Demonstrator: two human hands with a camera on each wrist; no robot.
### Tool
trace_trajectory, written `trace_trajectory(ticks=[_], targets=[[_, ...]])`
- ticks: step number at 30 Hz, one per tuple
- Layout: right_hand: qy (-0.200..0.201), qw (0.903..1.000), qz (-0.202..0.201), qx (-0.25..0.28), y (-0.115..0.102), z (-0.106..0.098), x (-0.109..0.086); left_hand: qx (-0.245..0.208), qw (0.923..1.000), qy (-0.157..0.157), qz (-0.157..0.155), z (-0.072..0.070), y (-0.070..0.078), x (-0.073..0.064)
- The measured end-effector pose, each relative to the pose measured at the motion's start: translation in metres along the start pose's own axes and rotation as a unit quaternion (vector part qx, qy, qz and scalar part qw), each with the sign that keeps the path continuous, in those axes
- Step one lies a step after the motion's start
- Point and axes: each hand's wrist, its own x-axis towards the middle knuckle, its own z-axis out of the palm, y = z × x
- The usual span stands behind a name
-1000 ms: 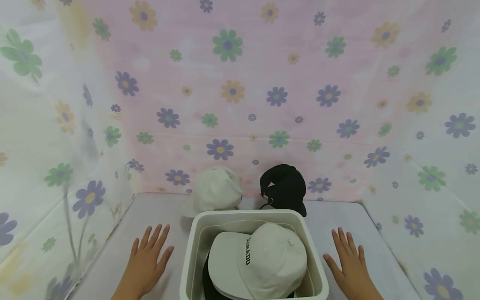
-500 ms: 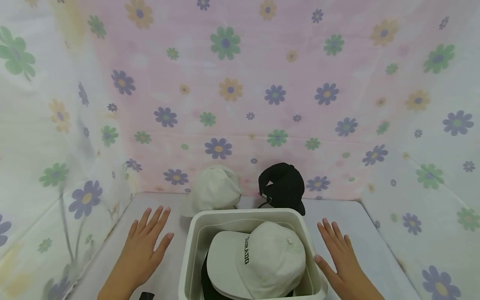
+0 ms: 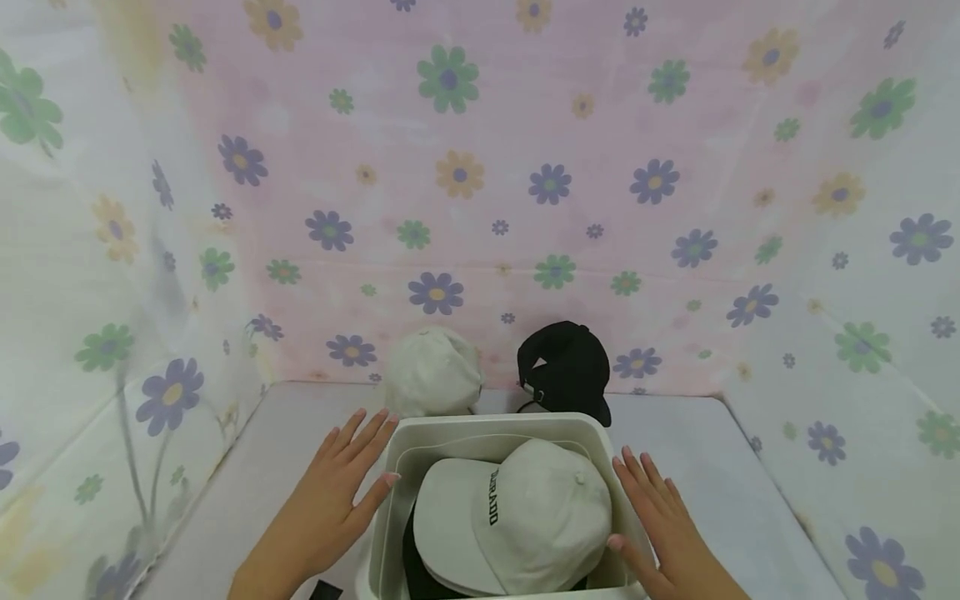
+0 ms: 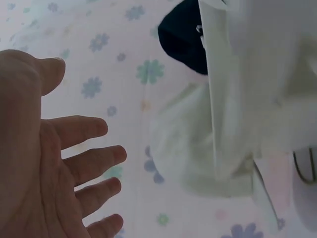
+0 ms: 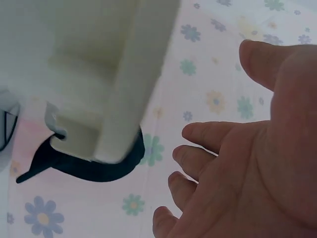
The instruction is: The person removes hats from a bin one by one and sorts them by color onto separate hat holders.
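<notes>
A white plastic bin (image 3: 495, 422) stands in front of me. In it, a white baseball cap (image 3: 551, 517) with dark lettering lies on its side over a dark one (image 3: 414, 550), mostly hidden. My left hand (image 3: 322, 500) is beside the bin's left rim, fingers straight and spread, holding nothing; the left wrist view has the palm (image 4: 59, 173) apart from the bin wall (image 4: 257, 89). At the right rim is my right hand (image 3: 667, 525), fingers extended; the right wrist view shows a gap between its fingers (image 5: 198, 161) and the bin wall (image 5: 133, 84).
Behind the bin, a white cap (image 3: 431, 371) and a black cap (image 3: 573, 371) sit on the white tabletop (image 3: 675, 442) near the back. Flowered cloth (image 3: 487, 167) forms walls at the back and both sides. A small dark object (image 3: 326, 591) shows by my left wrist.
Both hands have moved inward from the table on either side to the bin's rims, the left one going right and the right one left. The caps have stayed put.
</notes>
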Motion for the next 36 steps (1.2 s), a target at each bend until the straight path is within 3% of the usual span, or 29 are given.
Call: trace_trajectory(ticks=[8, 12, 16, 20, 29, 36], targets=[[-0.029, 0.9984, 0.033, 0.036, -0.003, 0.023, -0.012, -0.013, 0.9968, 0.002, 0.079, 0.004, 0.024, 0.025], [-0.03, 0.9993, 0.022, 0.012, -0.002, 0.031, -0.015, -0.021, 0.9937, -0.009, 0.11, 0.005, 0.038, 0.039], [-0.045, 0.9976, 0.053, 0.0, -0.005, 0.033, -0.016, -0.031, 0.9896, -0.021, 0.139, 0.007, 0.049, 0.051], [-0.061, 0.9945, 0.085, -0.001, -0.008, 0.032, -0.016, -0.039, 0.9864, -0.034, 0.156, 0.014, 0.054, 0.063], [-0.043, 0.9957, 0.077, -0.031, -0.006, 0.032, -0.021, -0.077, 0.9811, -0.087, 0.154, 0.032, 0.057, 0.088], [-0.034, 0.9953, 0.086, -0.029, -0.005, 0.032, -0.024, -0.07, 0.9706, -0.133, 0.189, 0.046, 0.066, 0.111]])
